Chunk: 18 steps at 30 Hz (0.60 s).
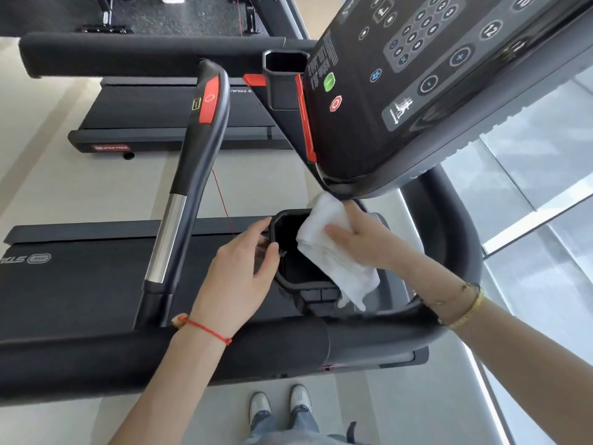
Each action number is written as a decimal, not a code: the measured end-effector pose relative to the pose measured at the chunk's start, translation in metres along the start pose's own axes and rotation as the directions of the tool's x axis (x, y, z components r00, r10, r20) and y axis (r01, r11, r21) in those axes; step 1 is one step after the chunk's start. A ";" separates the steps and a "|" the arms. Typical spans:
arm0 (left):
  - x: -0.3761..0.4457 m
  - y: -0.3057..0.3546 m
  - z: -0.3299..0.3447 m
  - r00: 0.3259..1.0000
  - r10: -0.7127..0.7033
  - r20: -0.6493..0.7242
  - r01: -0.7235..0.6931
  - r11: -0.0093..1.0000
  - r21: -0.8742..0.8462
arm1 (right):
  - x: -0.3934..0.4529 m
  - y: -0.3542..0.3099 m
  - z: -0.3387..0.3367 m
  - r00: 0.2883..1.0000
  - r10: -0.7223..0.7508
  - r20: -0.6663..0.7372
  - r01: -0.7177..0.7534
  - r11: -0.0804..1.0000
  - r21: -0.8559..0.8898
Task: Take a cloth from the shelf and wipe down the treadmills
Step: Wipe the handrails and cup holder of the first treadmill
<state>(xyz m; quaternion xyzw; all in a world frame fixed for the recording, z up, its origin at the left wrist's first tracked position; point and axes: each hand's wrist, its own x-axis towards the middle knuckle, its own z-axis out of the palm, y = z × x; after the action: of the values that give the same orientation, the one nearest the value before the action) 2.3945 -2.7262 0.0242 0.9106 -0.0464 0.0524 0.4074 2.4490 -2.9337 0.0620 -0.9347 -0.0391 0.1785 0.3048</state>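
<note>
White cloth gripped in right hand, pressed on cup holder rim under console. Left hand, fingers loosely curled, braces holder's edge, probably steadying it for wiping.

Pale tiled floor in daylight, with a large glass window alongside.

cloth over cup holder, console behind, handlebar left
</note>
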 end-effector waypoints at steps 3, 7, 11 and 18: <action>0.000 -0.002 0.000 1.000 -0.004 0.005 0.004 1.000 -0.006 | -0.013 -0.001 0.007 1.000 0.006 -0.005 -0.006 0.999 -0.032; 0.000 -0.003 0.001 1.000 -0.012 0.005 0.012 1.000 -0.012 | -0.045 0.010 0.022 0.997 0.076 -0.025 -0.072 0.985 0.156; 0.000 -0.002 0.001 1.000 -0.004 0.003 0.004 1.000 -0.008 | -0.028 0.001 0.012 0.997 0.077 0.005 -0.077 0.991 0.113; 0.000 -0.003 0.001 1.000 -0.009 0.014 0.009 1.000 -0.006 | -0.021 0.004 0.006 0.999 -0.034 0.005 0.034 0.999 -0.040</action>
<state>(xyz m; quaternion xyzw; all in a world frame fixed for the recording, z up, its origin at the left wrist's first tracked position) 2.3950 -2.7250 0.0212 0.9099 -0.0452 0.0443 0.4099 2.4274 -2.9368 0.0614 -0.9395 -0.0592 0.1744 0.2887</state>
